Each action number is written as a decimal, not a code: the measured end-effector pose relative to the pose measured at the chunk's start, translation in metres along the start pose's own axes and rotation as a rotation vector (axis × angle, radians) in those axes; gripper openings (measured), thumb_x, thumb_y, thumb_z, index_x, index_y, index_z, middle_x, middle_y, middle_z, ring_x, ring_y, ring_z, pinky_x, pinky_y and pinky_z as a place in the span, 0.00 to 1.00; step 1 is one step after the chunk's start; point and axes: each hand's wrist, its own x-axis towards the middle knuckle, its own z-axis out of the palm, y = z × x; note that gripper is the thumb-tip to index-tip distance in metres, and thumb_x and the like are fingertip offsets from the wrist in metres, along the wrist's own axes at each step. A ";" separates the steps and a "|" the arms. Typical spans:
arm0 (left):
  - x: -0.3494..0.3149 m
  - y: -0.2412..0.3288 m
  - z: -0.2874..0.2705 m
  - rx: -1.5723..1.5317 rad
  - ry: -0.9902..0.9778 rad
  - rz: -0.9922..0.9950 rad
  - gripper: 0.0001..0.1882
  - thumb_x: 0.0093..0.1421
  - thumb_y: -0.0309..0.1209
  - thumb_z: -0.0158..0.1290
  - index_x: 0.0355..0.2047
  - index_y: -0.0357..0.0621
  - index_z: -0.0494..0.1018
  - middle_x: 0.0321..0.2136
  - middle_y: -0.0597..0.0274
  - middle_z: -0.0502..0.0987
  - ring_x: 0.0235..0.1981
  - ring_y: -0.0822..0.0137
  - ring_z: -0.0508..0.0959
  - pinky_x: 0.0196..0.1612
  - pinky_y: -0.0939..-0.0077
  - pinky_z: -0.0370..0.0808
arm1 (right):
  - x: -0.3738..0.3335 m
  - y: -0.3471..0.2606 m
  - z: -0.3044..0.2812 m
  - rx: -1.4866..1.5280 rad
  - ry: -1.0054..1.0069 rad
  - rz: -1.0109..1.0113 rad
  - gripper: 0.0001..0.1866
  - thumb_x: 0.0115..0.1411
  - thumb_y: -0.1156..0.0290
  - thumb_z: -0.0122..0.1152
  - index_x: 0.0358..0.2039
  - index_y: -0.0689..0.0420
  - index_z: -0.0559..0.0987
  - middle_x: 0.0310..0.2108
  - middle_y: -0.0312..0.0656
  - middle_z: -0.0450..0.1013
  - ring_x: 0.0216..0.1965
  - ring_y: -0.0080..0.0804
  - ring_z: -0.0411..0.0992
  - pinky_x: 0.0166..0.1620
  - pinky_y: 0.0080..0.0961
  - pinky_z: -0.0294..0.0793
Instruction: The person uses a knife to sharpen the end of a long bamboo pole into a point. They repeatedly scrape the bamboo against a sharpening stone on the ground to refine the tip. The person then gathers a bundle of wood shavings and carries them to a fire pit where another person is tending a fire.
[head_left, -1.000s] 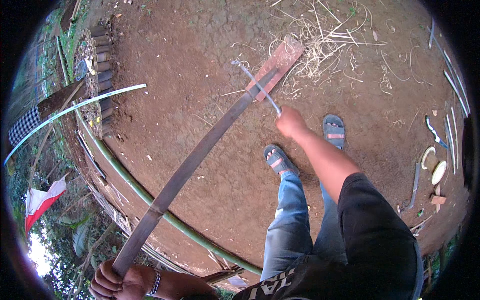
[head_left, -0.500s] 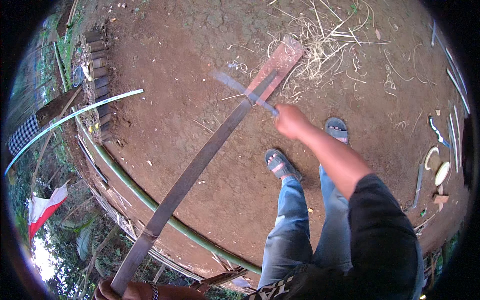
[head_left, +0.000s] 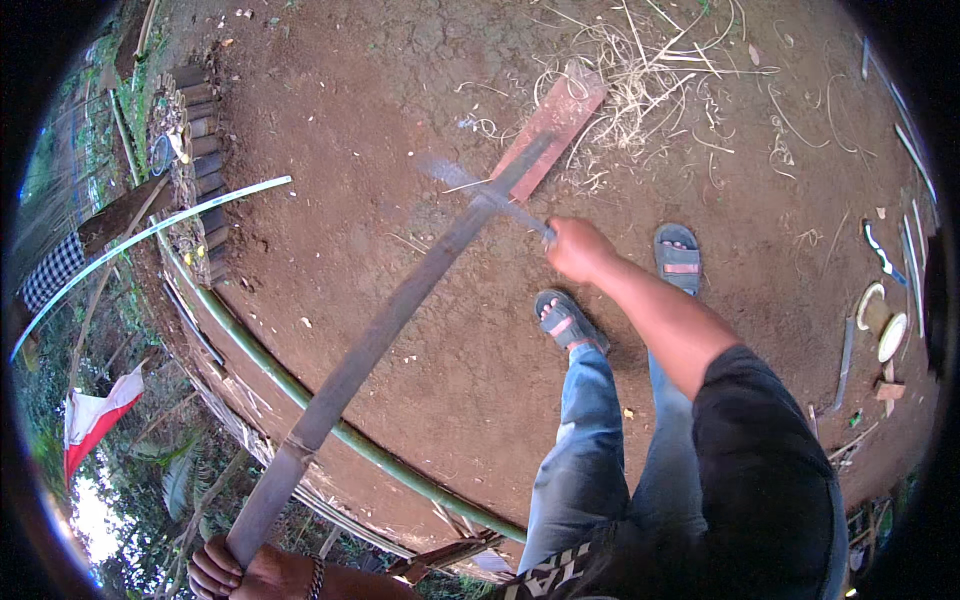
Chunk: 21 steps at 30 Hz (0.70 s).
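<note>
A long, dark, flat bamboo length [head_left: 380, 335] with a node ring slants across the middle. Its near end is in my left hand [head_left: 248, 572], fingers wrapped round it at the lower left. The far end lies over a reddish wooden board [head_left: 567, 115] on the ground. My right hand [head_left: 580, 248] is closed on the handle of a machete [head_left: 517, 211]. Motion smears its blade, which crosses the bamboo near the board. I cannot tell whether the blade touches it.
Thin shavings [head_left: 640, 95] lie heaped beside the board. A green bamboo pole [head_left: 400, 482] runs along the ground's left edge. Short upright logs [head_left: 205, 165] form a border at the far left. A white spool [head_left: 892, 338] lies at right. My sandalled feet [head_left: 572, 318] stand close by.
The bamboo's near end and my left hand have come up slightly, showing more of the hand. The machete stays across the bamboo, its blade blurred and slightly lower in view.
</note>
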 end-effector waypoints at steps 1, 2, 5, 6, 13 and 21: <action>-0.001 0.002 -0.003 0.024 0.010 -0.002 0.27 0.67 0.55 0.33 0.16 0.52 0.58 0.13 0.72 0.54 0.13 0.74 0.55 0.19 0.79 0.58 | 0.002 0.007 0.009 0.025 0.009 0.077 0.12 0.52 0.70 0.57 0.38 0.59 0.76 0.37 0.55 0.76 0.40 0.55 0.75 0.44 0.47 0.74; -0.002 0.005 -0.001 -0.003 -0.032 0.037 0.27 0.65 0.55 0.36 0.17 0.51 0.61 0.13 0.72 0.58 0.14 0.74 0.58 0.19 0.78 0.61 | 0.016 0.007 0.003 0.046 0.049 0.132 0.12 0.52 0.70 0.56 0.38 0.59 0.76 0.36 0.56 0.76 0.40 0.55 0.75 0.44 0.47 0.74; 0.002 0.035 -0.037 0.049 -0.034 0.000 0.21 0.64 0.45 0.38 0.16 0.52 0.58 0.13 0.70 0.56 0.14 0.74 0.55 0.22 0.78 0.56 | -0.005 -0.005 0.001 -0.023 -0.015 -0.065 0.12 0.52 0.71 0.56 0.38 0.60 0.76 0.36 0.56 0.76 0.40 0.56 0.75 0.44 0.46 0.73; -0.001 0.032 -0.034 0.044 -0.109 -0.014 0.20 0.63 0.42 0.38 0.15 0.51 0.57 0.14 0.69 0.56 0.15 0.74 0.53 0.22 0.78 0.56 | 0.009 0.012 0.010 0.039 0.004 0.046 0.12 0.52 0.71 0.56 0.37 0.61 0.76 0.35 0.56 0.76 0.40 0.56 0.74 0.43 0.46 0.73; -0.014 0.009 -0.004 -0.054 -0.117 0.055 0.20 0.68 0.49 0.44 0.23 0.52 0.59 0.15 0.74 0.57 0.14 0.79 0.56 0.18 0.82 0.55 | -0.074 -0.044 -0.015 0.008 0.044 0.058 0.11 0.53 0.71 0.57 0.36 0.62 0.75 0.35 0.58 0.75 0.39 0.59 0.74 0.43 0.47 0.73; -0.040 0.023 0.012 -0.133 -0.089 0.042 0.22 0.65 0.53 0.46 0.23 0.53 0.59 0.14 0.74 0.55 0.15 0.78 0.56 0.20 0.81 0.54 | -0.239 -0.218 -0.033 0.062 -0.219 -0.389 0.14 0.54 0.68 0.59 0.39 0.60 0.74 0.30 0.57 0.75 0.34 0.57 0.75 0.37 0.48 0.73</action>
